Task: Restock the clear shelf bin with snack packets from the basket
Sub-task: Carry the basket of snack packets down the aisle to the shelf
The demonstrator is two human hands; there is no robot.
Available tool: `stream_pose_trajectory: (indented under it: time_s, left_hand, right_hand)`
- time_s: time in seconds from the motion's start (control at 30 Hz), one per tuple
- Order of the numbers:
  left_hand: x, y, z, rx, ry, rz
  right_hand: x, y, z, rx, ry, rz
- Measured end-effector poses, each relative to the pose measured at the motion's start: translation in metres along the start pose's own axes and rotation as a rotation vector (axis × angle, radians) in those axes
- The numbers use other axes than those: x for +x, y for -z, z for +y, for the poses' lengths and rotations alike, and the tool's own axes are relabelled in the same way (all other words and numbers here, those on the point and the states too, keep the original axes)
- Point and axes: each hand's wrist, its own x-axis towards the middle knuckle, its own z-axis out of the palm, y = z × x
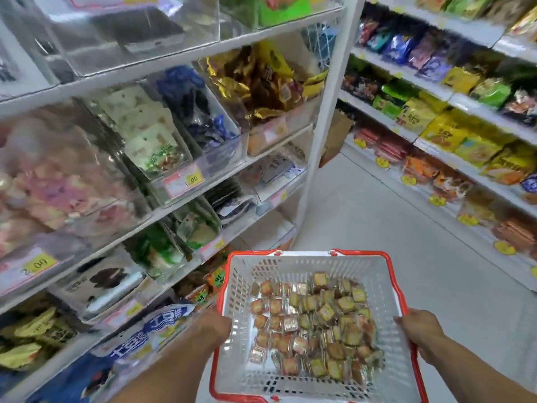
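Lighting is bright, even and white; shadows are faint. Glare streaks the clear bins [139,33] at upper left. Motion blur smears the left shelving [162,205] and the far right shelves [453,117]. Wide-angle distortion bends the upright post [328,112]. The near basket [386,289] is sharpest.

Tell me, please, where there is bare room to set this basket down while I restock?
The bare floor between the white shelf post and the right-hand shelves is free. The left bins are crowded with packets. Both hands hold the basket.
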Motion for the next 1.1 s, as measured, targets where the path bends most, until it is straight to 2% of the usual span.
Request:
stream_pose_trajectory:
  time_s: [0.17,0.23,0.4,0.53,0.83,1.1]
  left_hand:
    - [0.007,-0.016,0.017,-0.076,0.061,-0.054]
    - [0.006,-0.028,0.019,-0.176,0.051,-0.061]
    - [0.004,-0.057,0.023,-0.296,0.235,-0.021]
    - [0.008,-0.092,0.029,-0.363,0.35,-0.008]
    - [0.061,-0.191,0.035,-0.359,0.477,-0.044]
    - [0.159,-0.289,0.004,-0.352,0.524,-0.048]
  right_hand:
    - [0.054,-0.004,-0.062,-0.166,0.091,-0.059]
    - [0.076,-0.009,-0.086,-0.225,0.133,-0.104]
    - [0.126,-0.032,-0.14,-0.503,0.314,-0.219]
    - [0.179,-0.066,-0.174,-0.692,0.346,-0.333]
    - [0.303,-0.176,-0.17,-1.168,0.436,-0.568]
    - [0.408,-0.288,-0.104,-1.161,0.46,-0.601]
